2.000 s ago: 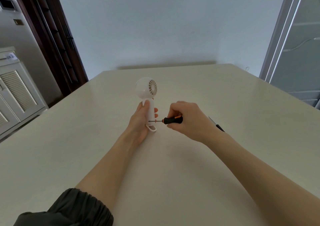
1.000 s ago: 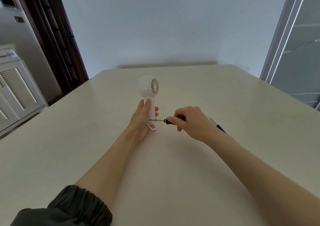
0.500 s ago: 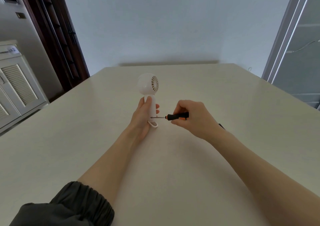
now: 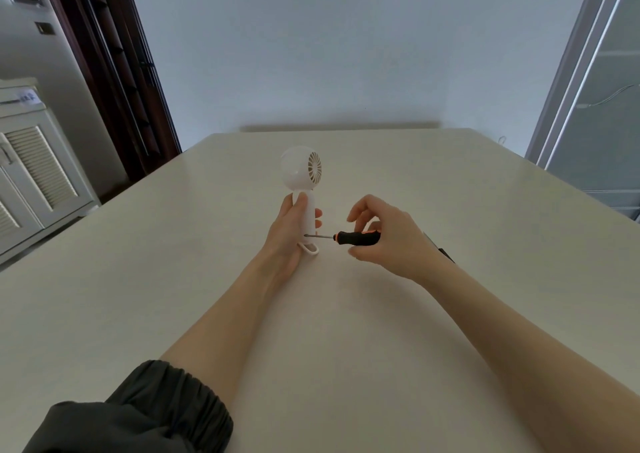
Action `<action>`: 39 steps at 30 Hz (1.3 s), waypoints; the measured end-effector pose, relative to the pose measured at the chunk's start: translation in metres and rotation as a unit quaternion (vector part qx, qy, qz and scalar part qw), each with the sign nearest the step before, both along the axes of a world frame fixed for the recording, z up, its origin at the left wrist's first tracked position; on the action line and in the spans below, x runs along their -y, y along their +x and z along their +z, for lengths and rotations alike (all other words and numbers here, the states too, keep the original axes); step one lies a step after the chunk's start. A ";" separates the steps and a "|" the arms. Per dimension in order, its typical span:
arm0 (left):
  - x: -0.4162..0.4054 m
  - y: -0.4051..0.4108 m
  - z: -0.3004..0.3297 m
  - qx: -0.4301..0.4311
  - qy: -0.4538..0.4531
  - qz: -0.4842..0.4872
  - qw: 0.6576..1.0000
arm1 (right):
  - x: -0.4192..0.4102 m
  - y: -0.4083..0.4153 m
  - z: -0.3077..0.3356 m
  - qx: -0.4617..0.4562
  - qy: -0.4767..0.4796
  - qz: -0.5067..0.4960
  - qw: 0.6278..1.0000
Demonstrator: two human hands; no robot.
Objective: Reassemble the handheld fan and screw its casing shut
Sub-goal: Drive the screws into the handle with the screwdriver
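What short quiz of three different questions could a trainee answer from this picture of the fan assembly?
1. True or false: the white plastic handheld fan lies flat on the cream table.
2. Which hand holds the black and orange screwdriver? A) left hand B) right hand C) neither
3. Fill in: the screwdriver's metal tip meets the fan's ____.

Key:
1. False; the left hand holds it upright by the handle.
2. B; the thumb and fingers pinch its handle.
3. Handle, low down, just above the loop.
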State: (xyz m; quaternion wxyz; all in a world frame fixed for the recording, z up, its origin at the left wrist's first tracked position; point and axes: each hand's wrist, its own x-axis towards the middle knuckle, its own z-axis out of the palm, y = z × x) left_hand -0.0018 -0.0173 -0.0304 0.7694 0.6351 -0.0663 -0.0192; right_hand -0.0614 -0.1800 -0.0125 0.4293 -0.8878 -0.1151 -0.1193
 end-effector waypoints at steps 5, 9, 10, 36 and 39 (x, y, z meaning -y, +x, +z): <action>0.001 0.001 -0.001 -0.004 -0.008 0.004 1.000 | -0.002 0.000 -0.001 0.044 -0.022 0.003 0.999; 0.001 0.002 -0.001 -0.004 -0.005 0.009 1.000 | 0.000 0.001 -0.001 0.051 -0.036 0.004 0.998; 0.001 0.002 -0.002 -0.003 -0.002 0.012 1.000 | 0.001 0.001 -0.001 0.046 -0.036 0.002 0.998; 0.002 -0.001 0.000 -0.008 0.003 0.020 1.000 | -0.002 0.001 0.003 0.021 0.027 0.005 0.999; 0.002 -0.002 0.000 -0.003 0.015 0.015 1.000 | -0.001 0.002 0.003 -0.004 0.023 0.000 1.000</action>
